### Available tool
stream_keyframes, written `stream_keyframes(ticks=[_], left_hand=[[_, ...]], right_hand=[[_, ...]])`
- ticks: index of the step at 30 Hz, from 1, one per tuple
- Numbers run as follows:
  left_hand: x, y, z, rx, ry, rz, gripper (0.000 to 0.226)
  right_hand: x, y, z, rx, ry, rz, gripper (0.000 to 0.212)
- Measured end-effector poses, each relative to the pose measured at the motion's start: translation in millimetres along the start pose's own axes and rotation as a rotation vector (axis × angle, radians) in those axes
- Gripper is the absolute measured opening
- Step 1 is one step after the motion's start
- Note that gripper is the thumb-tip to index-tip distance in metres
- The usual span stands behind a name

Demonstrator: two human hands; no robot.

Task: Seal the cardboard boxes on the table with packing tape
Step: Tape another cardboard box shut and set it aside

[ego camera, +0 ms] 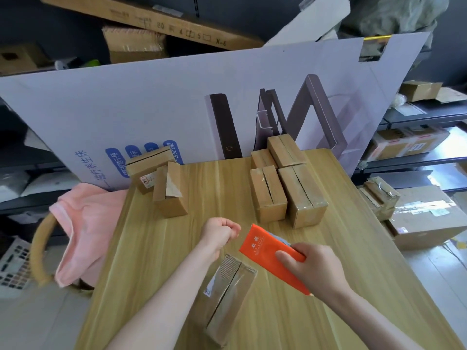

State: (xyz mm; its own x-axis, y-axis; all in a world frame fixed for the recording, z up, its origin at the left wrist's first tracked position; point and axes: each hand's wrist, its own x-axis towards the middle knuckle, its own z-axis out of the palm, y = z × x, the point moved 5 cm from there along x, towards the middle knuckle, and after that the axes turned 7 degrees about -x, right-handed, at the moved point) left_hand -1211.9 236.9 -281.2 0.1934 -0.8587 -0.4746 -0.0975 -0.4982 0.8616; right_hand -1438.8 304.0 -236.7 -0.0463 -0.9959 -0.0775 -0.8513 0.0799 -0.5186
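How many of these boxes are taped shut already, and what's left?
Done, it seems: the four boxes far right show glossy tape along their seams. In hand: the right hand grips the orange tape dispenser above the near box, which already looks partly taped; the left hand is a closed fist, maybe pulling tape, which I can't see. Left: the two boxes far left, one with a flap up.

Long brown box (228, 296) lay flat at table's 6 o'clock, flaps closed. Four boxes (285, 183) clustered at 1 o'clock; two boxes (161, 183) at 11. Orange tape dispenser (267, 251) above centre.
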Motion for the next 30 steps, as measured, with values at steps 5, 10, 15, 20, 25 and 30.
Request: stream_keyframes(ticks=[5, 10, 15, 20, 25, 30], left_hand=[[19.1, -9.4, -38.0, 0.021, 0.161, -0.029, 0.026], [23.4, -40.0, -34.3, 0.087, 0.181, -0.087, 0.011], [27.7, -70.6, -30.2, 0.127, 0.239, -0.149, 0.009], [32.8, -90.9, -27.6, 0.156, 0.256, -0.175, 0.011], [39.1, -106.9, -23.4, 0.164, 0.273, -0.188, 0.008], [41.2, -120.7, -21.0, 0.157, 0.325, -0.182, 0.004]], right_hand=[[-6.4, 36.8, -11.3, -0.031, -0.044, 0.07, 0.022], [-7.4, 61.6, 10.9, -0.137, -0.129, 0.131, 0.03], [-0.9, 73.2, 46.4, -0.225, -0.219, 0.192, 0.039], [5.3, 77.5, 63.3, -0.271, -0.265, 0.222, 0.042], [9.8, 78.7, 75.4, -0.304, -0.283, 0.252, 0.045], [15.3, 66.6, 88.5, -0.341, -0.29, 0.261, 0.044]])
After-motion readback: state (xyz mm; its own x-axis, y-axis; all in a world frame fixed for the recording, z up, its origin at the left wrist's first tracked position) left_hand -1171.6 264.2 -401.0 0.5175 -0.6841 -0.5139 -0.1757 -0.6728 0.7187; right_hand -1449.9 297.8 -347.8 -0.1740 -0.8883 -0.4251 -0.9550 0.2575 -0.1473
